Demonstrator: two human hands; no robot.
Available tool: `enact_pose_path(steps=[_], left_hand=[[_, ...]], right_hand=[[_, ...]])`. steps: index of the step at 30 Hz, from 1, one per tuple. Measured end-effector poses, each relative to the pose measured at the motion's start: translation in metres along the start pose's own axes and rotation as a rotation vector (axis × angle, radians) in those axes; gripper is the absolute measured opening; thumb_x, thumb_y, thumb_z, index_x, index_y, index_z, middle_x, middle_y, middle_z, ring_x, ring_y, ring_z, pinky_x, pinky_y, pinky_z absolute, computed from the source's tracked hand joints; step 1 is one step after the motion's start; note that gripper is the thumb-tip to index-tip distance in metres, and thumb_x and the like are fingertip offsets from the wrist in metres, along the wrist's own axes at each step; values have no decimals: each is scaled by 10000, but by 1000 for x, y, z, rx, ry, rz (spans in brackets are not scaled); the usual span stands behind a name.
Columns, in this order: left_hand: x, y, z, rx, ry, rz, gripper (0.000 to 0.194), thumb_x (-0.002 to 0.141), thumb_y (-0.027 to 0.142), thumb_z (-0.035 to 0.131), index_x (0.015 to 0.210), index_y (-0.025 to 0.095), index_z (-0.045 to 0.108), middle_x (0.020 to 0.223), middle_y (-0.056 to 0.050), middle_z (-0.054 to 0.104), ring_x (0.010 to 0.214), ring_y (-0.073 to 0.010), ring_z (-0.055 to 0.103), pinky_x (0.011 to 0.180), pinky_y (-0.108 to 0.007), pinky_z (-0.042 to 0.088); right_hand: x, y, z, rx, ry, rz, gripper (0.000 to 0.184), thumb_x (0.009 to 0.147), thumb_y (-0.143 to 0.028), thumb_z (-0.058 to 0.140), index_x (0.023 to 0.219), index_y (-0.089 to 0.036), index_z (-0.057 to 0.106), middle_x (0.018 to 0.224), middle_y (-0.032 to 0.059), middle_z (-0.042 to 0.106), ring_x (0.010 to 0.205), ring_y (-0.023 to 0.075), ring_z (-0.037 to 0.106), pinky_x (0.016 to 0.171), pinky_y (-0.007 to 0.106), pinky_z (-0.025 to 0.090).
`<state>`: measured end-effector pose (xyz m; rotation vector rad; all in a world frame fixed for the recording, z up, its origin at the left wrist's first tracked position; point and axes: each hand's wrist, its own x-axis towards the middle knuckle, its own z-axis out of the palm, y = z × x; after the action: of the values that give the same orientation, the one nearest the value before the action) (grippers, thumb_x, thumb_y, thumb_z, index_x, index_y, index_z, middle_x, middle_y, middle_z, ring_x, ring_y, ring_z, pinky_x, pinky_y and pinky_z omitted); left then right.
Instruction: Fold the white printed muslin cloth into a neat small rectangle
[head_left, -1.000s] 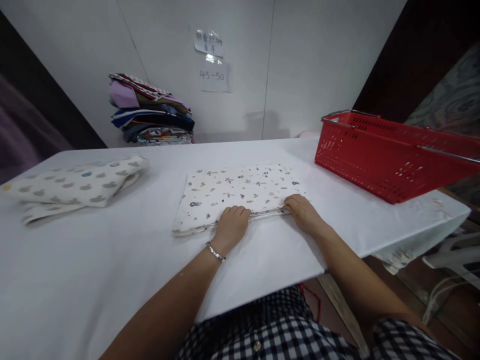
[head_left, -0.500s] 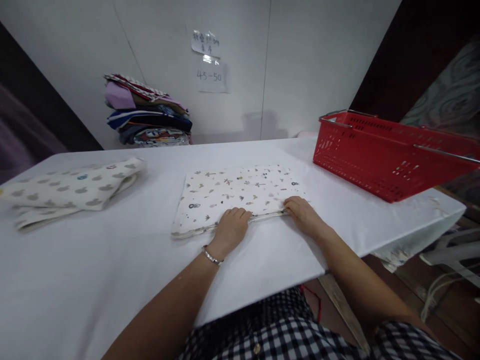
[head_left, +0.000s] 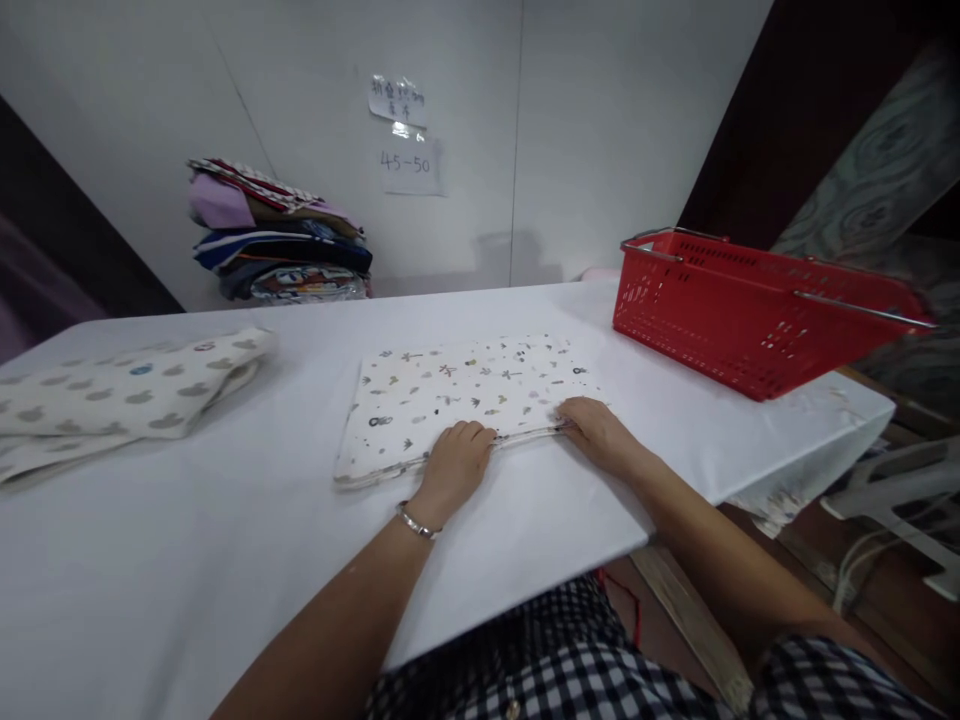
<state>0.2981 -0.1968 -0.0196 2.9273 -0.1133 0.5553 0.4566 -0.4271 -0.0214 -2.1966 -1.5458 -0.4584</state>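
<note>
A white cloth (head_left: 465, 388) printed with small grey, brown and black figures lies folded in flat layers on the white-covered table. At the middle of its near edge, my left hand (head_left: 459, 462) has its fingers curled over the layers; a silver bracelet circles that wrist. Toward the near right corner, my right hand (head_left: 596, 432) is closed on the same edge, thumb side hidden beneath the fingers. Off to the left lies a second cloth (head_left: 127, 395), cream with grey mouse-head shapes, loosely folded and cut off by the frame.
A red plastic basket (head_left: 750, 320) with metal handles stands at the right end of the table (head_left: 262, 580). Behind the far edge rises a stack of folded fabrics (head_left: 281, 235) against the wall. Paper notes (head_left: 409, 165) are taped there. A white stool (head_left: 892, 500) is at lower right.
The view has turned slightly, so the scene sits a little farther left and lower. Both hands remain on the near edge of the folded cloth, which looks nearly unchanged.
</note>
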Motion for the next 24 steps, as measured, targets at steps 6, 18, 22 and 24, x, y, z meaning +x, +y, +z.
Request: enact_pose_path(steps=[6, 18, 22, 24], left_hand=[[0, -2, 2, -27, 19, -4, 181, 891, 162, 416, 985, 197, 568, 926, -47, 584, 866, -189, 498, 759, -343, 408], [0, 0, -1, -37, 7, -6, 182, 892, 163, 420, 983, 191, 575, 914, -42, 582, 860, -185, 496, 748, -332, 406], [0, 0, -2, -26, -4, -15, 184, 904, 176, 413, 984, 183, 578, 918, -46, 586, 863, -187, 498, 751, -331, 405], [0, 0, -1, -19, -1, -21, 173, 902, 182, 424, 978, 181, 579, 919, -46, 587, 864, -187, 499, 755, -332, 405]], right_hand=[[-9, 5, -4, 16, 95, 38, 113, 900, -209, 463, 927, -209, 573, 1108, 93, 605, 1110, 216, 518, 931, 420, 438], [-5, 4, -1, -24, 54, 2, 183, 902, -229, 468, 978, -222, 634, 1153, 100, 607, 1156, 245, 502, 943, 478, 433], [-3, 5, 1, -49, 19, -19, 181, 903, -237, 478, 1003, -213, 627, 1155, 104, 610, 1166, 252, 492, 943, 467, 434], [-1, 5, 2, -56, 15, -21, 176, 905, -237, 480, 991, -205, 630, 1148, 102, 615, 1160, 255, 495, 938, 460, 440]])
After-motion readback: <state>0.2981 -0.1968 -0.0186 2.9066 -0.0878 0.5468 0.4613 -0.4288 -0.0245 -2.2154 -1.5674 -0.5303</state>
